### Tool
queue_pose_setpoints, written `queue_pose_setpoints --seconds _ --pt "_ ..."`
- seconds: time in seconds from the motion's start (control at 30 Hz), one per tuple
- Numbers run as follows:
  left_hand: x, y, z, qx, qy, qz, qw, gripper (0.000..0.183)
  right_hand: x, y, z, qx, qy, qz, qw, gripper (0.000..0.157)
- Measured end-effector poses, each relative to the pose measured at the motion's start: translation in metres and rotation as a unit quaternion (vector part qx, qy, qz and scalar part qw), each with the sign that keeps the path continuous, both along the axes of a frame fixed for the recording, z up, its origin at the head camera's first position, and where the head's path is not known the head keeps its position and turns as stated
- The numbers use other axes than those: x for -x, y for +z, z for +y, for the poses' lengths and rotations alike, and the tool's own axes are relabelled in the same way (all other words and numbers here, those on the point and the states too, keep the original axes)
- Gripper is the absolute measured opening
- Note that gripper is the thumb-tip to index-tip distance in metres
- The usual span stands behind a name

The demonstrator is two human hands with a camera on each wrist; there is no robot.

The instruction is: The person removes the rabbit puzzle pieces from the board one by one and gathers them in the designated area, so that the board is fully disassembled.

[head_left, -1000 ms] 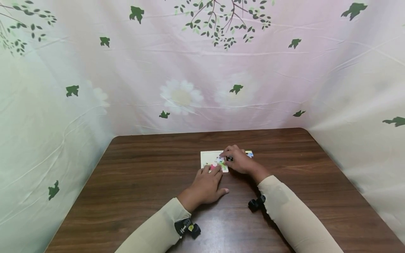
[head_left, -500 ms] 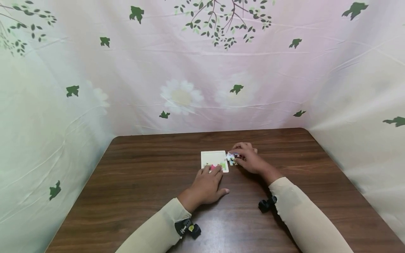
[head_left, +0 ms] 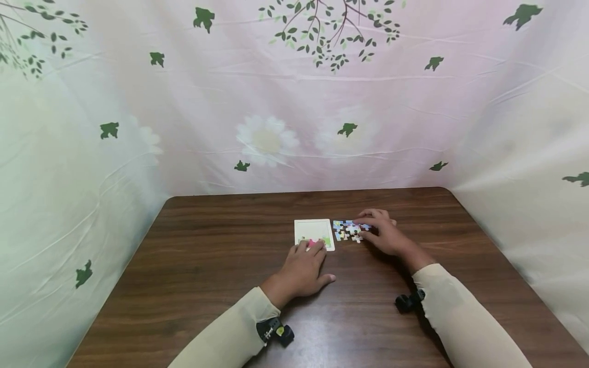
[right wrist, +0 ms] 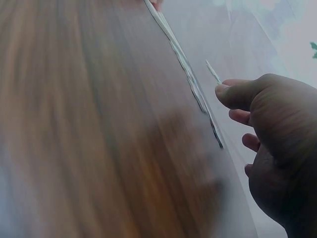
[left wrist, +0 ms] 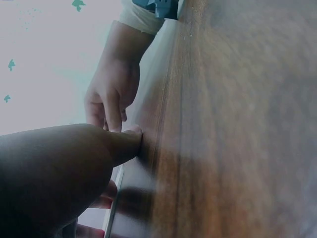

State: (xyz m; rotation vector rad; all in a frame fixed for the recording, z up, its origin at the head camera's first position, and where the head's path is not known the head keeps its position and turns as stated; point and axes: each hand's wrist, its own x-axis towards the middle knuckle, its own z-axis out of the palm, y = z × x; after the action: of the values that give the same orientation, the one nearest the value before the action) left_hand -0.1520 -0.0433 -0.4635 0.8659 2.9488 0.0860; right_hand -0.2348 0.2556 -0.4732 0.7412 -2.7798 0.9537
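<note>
My left hand lies with its fingers spread, fingertips on the near edge of a white puzzle frame. Pink and green pieces show along the frame's lower part, partly under the fingers. Just right of the frame, a patch of colourful jigsaw pieces lies on the table. Over its right part my right hand pinches a puzzle piece between thumb and forefinger, raised above the others in the right wrist view. The hand hides some pieces. In the left wrist view, my left thumb reaches toward the tabletop.
The brown wooden table extends around both hands. A printed cloth with leaves and flowers hangs along its back and sides. Each wrist carries a small black camera.
My right hand has moved right from over the frame, carrying a piece, to above the loose pieces, uncovering more of them. The left hand stays on the frame.
</note>
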Motion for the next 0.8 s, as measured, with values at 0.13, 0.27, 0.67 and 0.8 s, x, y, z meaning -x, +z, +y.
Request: queue_pose_setpoints --seconds 0.13,0.27,0.67,0.8 --pt "-0.001 0.002 0.0 0.001 0.004 0.0 1.0 0.081 -0.003 0.001 0.014 -0.001 -0.009 0.004 1.0 0.033" --pt "-0.001 0.003 0.001 0.0 0.006 -0.006 1.0 0.081 -0.007 0.0 0.027 0.001 -0.015 -0.003 1.0 0.032" --pt "-0.001 0.001 0.0 0.003 0.005 -0.009 0.9999 0.081 -0.01 -0.003 0.048 -0.004 -0.017 -0.041 0.999 0.036" --pt "-0.001 0.001 0.0 0.004 0.004 -0.006 1.0 0.081 -0.011 -0.004 0.049 -0.011 -0.017 -0.048 0.999 0.035"
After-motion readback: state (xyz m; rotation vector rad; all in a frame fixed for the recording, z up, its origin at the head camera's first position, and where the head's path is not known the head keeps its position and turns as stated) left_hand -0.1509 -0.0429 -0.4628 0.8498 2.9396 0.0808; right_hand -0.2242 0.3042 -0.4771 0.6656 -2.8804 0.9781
